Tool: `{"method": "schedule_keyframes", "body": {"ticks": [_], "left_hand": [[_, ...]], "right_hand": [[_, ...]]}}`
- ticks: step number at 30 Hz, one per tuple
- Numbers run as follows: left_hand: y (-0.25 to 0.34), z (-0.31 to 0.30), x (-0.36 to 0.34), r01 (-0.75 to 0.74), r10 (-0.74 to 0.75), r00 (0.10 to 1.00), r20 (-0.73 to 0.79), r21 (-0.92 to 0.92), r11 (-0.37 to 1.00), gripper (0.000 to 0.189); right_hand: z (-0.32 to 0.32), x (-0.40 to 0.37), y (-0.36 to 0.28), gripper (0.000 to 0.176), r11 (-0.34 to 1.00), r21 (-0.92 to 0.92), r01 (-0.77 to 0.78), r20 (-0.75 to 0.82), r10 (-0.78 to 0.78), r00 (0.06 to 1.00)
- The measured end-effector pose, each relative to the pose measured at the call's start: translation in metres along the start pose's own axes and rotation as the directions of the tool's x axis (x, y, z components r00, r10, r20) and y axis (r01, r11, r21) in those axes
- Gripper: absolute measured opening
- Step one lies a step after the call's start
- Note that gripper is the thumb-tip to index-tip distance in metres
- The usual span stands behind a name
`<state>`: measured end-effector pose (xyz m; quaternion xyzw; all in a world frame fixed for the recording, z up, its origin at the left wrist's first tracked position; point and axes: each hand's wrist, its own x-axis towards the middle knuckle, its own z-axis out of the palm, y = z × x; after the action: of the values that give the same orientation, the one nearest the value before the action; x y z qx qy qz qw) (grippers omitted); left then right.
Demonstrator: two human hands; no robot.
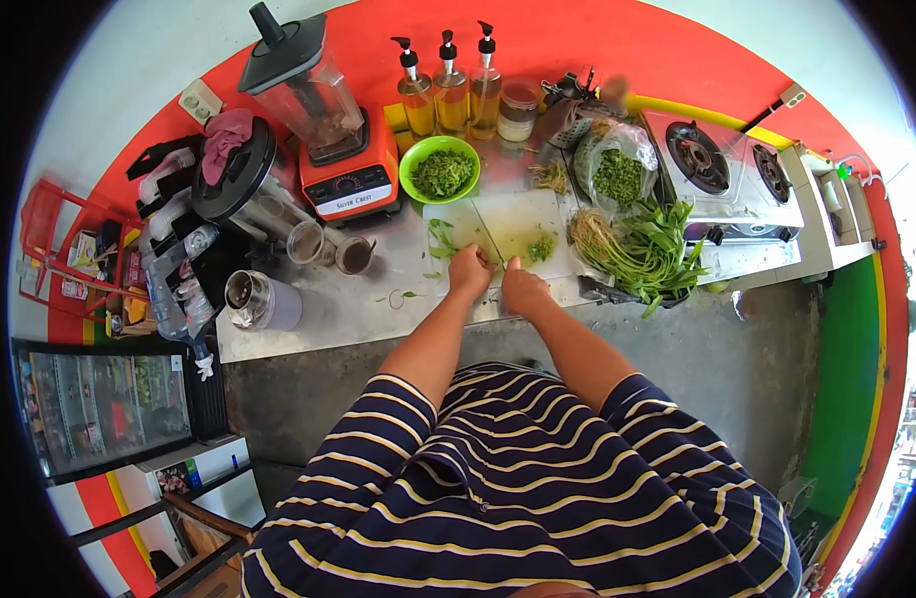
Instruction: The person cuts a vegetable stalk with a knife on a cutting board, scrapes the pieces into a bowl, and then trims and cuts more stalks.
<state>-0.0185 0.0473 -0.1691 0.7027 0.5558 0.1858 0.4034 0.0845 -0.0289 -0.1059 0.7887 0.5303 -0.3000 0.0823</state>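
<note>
My left hand [471,271] is curled closed over the front of a pale cutting board [468,221]. Close beside it, my right hand [526,287] is also closed, its thumb pointing away from me. The fingertips nearly meet, and whatever they pinch is too small or hidden to name. Loose green leaves [441,239] lie on the board left of my hands. Cut green pieces [543,245] sit on its right half. Beyond the board stands a lime-green bowl [409,183] of picked leaves. A bunch of long-stemmed leafy greens [642,249] with roots lies to the right.
A plastic bag of small green pieces [617,177] and a gas stove [722,169] stand right. Pump bottles [450,100] line the wall. At left are a red blender [348,169], a dark-lidded container [237,179], cups [354,256] and a white canister [269,301] near the counter edge.
</note>
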Motion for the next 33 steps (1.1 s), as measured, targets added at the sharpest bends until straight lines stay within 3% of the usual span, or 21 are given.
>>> {"method": "schedule_keyframes", "body": {"ticks": [3, 11, 15, 17, 20, 23, 25, 33], "left_hand": [[0.002, -0.001, -0.001, -0.006, 0.006, 1.000, -0.005, -0.002, 1.000, 0.027], [-0.012, 0.012, 0.007, -0.046, 0.046, 0.999, 0.005, -0.008, 0.999, 0.028], [-0.009, 0.019, 0.010, -0.030, 0.044, 0.994, -0.100, 0.138, 0.990, 0.030], [-0.006, 0.021, 0.007, -0.034, 0.053, 0.992, -0.116, 0.162, 0.986, 0.030], [0.004, 0.014, 0.004, 0.001, 0.020, 0.993, -0.112, 0.181, 0.984, 0.032], [-0.002, 0.010, 0.010, 0.029, -0.027, 1.000, -0.016, 0.136, 0.990, 0.032], [-0.008, 0.006, 0.011, 0.060, -0.059, 0.997, 0.059, -0.025, 0.998, 0.028], [-0.018, 0.006, 0.008, -0.019, 0.029, 0.996, 0.088, -0.110, 0.994, 0.034]], "right_hand": [[-0.005, -0.008, 0.001, 0.047, 1.000, 0.021, -0.001, 0.032, 0.000, 1.000], [0.028, -0.022, 0.016, 0.039, 0.988, 0.153, -0.028, -0.058, 0.037, 0.998], [0.023, -0.019, 0.032, 0.039, 0.996, 0.090, 0.017, -0.089, -0.009, 0.996], [0.017, -0.022, 0.038, 0.043, 0.988, 0.127, -0.087, -0.101, 0.100, 0.990], [0.019, -0.023, 0.048, 0.043, 0.988, 0.135, -0.080, -0.104, 0.094, 0.990], [0.025, -0.022, 0.051, 0.044, 0.984, 0.172, -0.050, -0.143, 0.075, 0.987], [0.022, -0.025, 0.048, 0.045, 0.985, 0.174, -0.010, -0.140, 0.034, 0.990], [0.024, -0.029, 0.045, 0.047, 0.988, 0.134, 0.081, -0.079, -0.071, 0.994]]}}
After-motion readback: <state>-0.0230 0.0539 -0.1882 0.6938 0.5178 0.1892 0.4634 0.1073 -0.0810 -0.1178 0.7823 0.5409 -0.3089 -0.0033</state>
